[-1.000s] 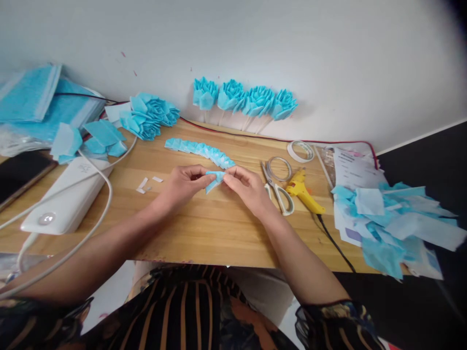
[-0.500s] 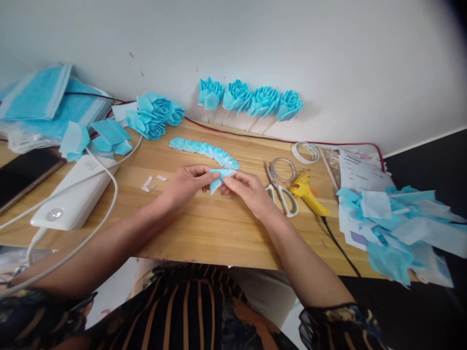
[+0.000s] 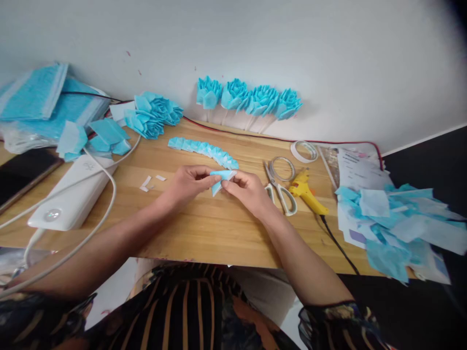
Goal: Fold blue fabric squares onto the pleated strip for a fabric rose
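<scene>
Folded blue paper piece (image 3: pixel 220 178) sits pinched between both hands over the wooden table (image 3: pixel 204 228): left hand (image 3: pixel 188 182) grips its left end, right hand (image 3: pixel 248 189) its right, equally near, long axis running across.

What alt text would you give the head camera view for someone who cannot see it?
Two bare hands, left hand and right hand, pinch a small folded light-blue paper piece above a wooden table. Behind it lies a curved row of folded blue pieces; white-handled scissors and a yellow glue gun sit to the right.
</scene>
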A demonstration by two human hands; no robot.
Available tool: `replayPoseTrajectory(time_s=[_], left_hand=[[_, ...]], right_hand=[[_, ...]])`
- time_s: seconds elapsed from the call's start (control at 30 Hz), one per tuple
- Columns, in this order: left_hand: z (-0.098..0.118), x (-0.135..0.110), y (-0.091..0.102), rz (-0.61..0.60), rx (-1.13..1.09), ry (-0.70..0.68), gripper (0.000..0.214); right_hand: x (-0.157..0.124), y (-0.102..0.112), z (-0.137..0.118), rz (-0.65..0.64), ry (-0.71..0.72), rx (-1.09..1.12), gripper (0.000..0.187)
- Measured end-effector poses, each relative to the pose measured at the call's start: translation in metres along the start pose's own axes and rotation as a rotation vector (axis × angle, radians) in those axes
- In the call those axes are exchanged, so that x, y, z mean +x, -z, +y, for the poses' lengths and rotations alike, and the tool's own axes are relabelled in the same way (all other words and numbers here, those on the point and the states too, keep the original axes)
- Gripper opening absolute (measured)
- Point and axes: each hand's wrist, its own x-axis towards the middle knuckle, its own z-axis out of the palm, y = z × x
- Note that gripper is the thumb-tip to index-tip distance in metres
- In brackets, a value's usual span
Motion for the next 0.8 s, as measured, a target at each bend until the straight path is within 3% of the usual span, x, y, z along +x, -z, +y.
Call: replayPoseTrajectory(time_s=[0.17,0.4,0.8], left_hand=[[-0.002,0.0,0.001,0.026,-0.009,-0.014,0.027],[-0.005,0.006,0.006,0.162,-0.176,-0.002,0.025],[-0.009,0.011,0.005,0.106,-0.386,0.071,0.027]], right_hand=[[0.001,-0.002,0.0,0.018,0.015,-0.035,0.028],[0.001,0.006,-0.003,0.004,0.075,0.035,0.025],[0.007,0.024,0.006,0.227,0.151,0.072,0.04]])
